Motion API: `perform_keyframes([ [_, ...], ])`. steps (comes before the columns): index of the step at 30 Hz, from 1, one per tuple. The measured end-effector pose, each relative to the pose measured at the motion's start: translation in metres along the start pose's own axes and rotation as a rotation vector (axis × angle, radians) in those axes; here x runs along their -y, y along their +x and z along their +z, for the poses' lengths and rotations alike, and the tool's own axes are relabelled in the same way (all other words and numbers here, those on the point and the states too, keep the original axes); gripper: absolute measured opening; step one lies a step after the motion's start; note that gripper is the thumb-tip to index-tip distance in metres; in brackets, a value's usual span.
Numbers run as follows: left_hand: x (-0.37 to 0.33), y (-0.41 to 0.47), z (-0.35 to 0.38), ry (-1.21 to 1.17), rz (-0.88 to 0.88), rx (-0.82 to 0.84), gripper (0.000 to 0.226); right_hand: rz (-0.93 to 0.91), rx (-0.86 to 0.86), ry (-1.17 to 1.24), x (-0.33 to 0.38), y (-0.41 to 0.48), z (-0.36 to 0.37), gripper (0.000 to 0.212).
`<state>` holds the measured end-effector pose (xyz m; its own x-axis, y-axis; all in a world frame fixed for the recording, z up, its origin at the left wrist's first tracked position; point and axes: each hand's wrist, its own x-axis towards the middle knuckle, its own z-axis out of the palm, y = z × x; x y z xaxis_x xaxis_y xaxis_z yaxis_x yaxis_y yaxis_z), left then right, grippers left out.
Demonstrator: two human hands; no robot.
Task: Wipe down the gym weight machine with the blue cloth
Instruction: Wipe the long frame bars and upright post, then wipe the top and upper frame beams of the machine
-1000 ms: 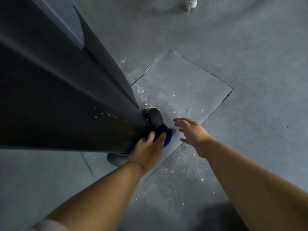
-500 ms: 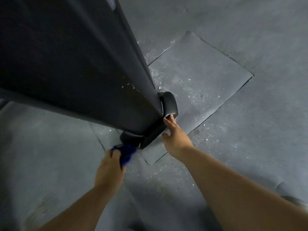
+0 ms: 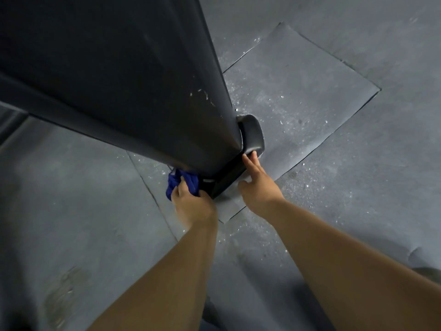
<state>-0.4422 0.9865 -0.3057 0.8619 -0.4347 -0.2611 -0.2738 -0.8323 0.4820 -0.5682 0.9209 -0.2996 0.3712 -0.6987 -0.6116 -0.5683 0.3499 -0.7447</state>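
The weight machine's broad black housing (image 3: pixel 124 75) fills the upper left and narrows down to a black base bar (image 3: pixel 226 179) on the floor. A rounded black foot cap (image 3: pixel 253 133) ends the bar on the right. My left hand (image 3: pixel 191 204) grips the bunched blue cloth (image 3: pixel 181 183) and holds it against the bar's left end, under the housing. My right hand (image 3: pixel 256 185) rests straight fingers on the bar just below the foot cap. The cloth's far side is hidden by the housing.
A grey rubber mat (image 3: pixel 298 91) with white specks lies under the foot, its edges slightly lifted. Grey rubber floor (image 3: pixel 71 223) with seams surrounds it. A scuffed patch (image 3: pixel 64 297) marks the floor at lower left.
My left hand carried the cloth from the right foot cap to the bar's left end and now presses it closer under the housing. My right hand came to rest on the bar.
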Motion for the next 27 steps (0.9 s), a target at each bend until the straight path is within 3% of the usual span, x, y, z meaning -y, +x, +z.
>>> perform_keyframes([
  [4, 0.004, -0.041, 0.008, -0.040, 0.004, 0.092, 0.041, -0.014, 0.000, -0.021, -0.002, 0.000, 0.001, 0.076],
  [7, 0.012, -0.054, 0.003, -0.124, 0.076, 0.222, 0.020, -0.013, 0.009, -0.020, -0.002, 0.001, -0.003, 0.074],
  [10, 0.011, -0.020, -0.008, -0.197, 0.047, 0.070, 0.026, -0.012, 0.034, -0.031, -0.004, 0.002, -0.007, 0.073],
  [12, 0.003, -0.001, -0.007, -0.248, -0.075, -0.022, 0.038, -0.012, 0.039, -0.030, -0.006, 0.003, -0.008, 0.073],
  [16, -0.013, -0.015, 0.012, -0.276, -0.149, -0.038, 0.039, -0.022, 0.025, -0.001, -0.009, 0.005, -0.006, 0.076],
  [20, 0.001, -0.040, 0.011, -0.135, -0.099, 0.069, 0.042, -0.027, 0.002, -0.006, -0.009, 0.006, -0.004, 0.076],
  [24, 0.019, -0.040, -0.002, -0.028, -0.028, 0.299, 0.006, -0.042, 0.001, -0.028, -0.006, 0.006, -0.005, 0.076],
  [27, 0.001, -0.057, -0.013, -0.085, 0.013, 0.528, 0.022, 0.009, 0.018, 0.038, 0.001, 0.000, -0.012, 0.067],
])
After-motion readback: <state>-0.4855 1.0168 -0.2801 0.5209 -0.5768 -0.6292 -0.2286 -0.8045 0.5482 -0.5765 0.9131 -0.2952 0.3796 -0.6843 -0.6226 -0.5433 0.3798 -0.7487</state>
